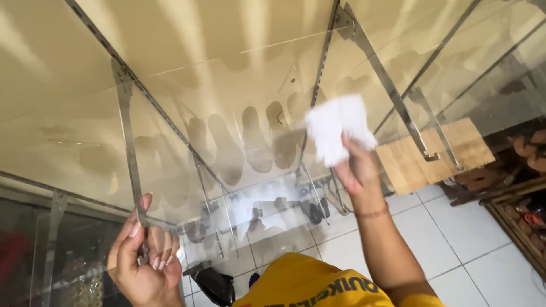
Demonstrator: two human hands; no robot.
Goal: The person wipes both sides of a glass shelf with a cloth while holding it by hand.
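The clear, flat glass shelf panel (pixel 227 113) spans most of the view, resting on slim grey metal brackets (pixel 129 136) hooked into slotted wall rails (pixel 318 85). The right hand (pixel 355 167), at about two o'clock from the yellow shirt (pixel 318 284), has its fingers (pixel 348 149) closed around a crumpled white cloth (pixel 336 128) pressed flat against the pane. The left hand (pixel 145 256), at eight o'clock, pinches the near edge of the glass by a bracket tip, thumb over, fingers curled under.

I judge the panel stiff, fairly heavy, slippery and breakable; it should be gripped at its edges close to a bracket, never pushed hard mid-span. The cloth is soft and light, and any bunched handful will do. A wooden board (pixel 432 156) shows at three o'clock above the white tiled floor (pixel 455 227).
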